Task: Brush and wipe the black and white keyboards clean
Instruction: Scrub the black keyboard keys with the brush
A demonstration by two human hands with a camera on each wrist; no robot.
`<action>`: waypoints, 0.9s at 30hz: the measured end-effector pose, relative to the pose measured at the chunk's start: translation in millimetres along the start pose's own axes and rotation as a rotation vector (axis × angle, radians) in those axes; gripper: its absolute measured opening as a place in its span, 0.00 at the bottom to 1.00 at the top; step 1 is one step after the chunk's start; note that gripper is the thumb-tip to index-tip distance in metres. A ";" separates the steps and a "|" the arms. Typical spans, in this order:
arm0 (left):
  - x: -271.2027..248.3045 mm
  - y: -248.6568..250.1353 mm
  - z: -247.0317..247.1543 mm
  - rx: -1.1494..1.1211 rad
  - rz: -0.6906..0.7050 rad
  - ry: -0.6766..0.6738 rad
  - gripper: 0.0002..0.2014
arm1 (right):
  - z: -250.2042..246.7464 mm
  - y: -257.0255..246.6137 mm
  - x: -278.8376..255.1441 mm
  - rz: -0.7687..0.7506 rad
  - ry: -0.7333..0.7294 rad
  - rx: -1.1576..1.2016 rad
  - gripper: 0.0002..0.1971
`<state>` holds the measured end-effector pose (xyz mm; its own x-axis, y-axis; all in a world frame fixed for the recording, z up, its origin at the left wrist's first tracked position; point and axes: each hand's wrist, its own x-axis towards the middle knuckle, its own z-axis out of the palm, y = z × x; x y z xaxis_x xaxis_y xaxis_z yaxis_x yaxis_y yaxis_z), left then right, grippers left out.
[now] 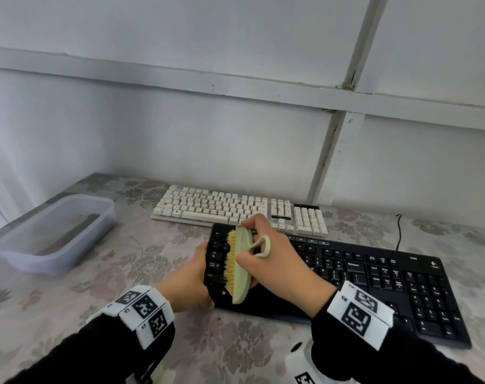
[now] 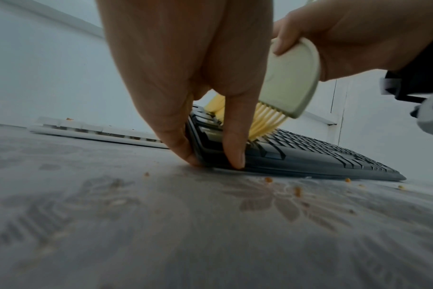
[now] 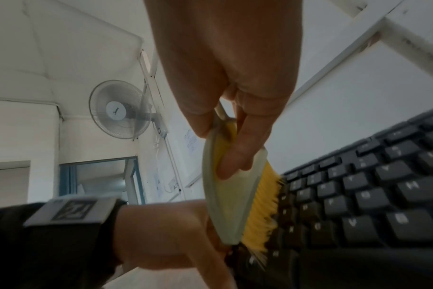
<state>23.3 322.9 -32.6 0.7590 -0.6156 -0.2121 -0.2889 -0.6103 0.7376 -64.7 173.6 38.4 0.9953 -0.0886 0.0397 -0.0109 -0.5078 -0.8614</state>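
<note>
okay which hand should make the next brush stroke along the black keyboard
The right hand. It already grips the brush, bristles down on the black keyboard's left-end keys, with unbrushed keys stretching to its right. The left hand grips the keyboard's left edge, steadying it, so it looks best left there.

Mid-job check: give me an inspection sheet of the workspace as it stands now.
Surface: table with floral cloth; orange crumbs in front of the black keyboard.
Job's things: black keyboard nearest; white keyboard behind it, specks on its keys; brush bristles on the black keyboard's left-end keys.
Clutter: clear plastic tub, far left.
Hands: left hand grips the black keyboard's left edge; right hand holds the brush.
Cables: black cable behind the black keyboard.
Surroundings: white wall; wall fan.
</note>
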 end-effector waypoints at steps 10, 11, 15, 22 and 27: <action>-1.2 1.9 1.2 -0.040 0.069 0.012 0.46 | 7.6 2.9 -18.6 0.031 -0.135 -0.025 0.17; -0.3 1.2 1.1 -0.038 0.062 0.014 0.46 | 4.2 -0.7 -16.7 0.032 -0.125 -0.018 0.17; 0.9 -1.2 0.0 -0.005 0.009 -0.001 0.50 | -10.0 -12.5 4.6 0.017 0.020 0.114 0.14; -0.3 0.2 -0.5 0.003 0.020 -0.001 0.50 | 0.7 -2.2 16.9 -0.029 0.030 0.050 0.16; -1.1 -0.9 -0.1 -0.005 0.046 0.013 0.49 | 10.8 5.7 2.0 -0.037 -0.054 -0.015 0.18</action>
<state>22.7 324.2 -33.0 0.7525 -0.6365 -0.1693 -0.3209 -0.5788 0.7497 -61.7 179.9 28.1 0.9988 -0.0232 0.0440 0.0254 -0.5224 -0.8523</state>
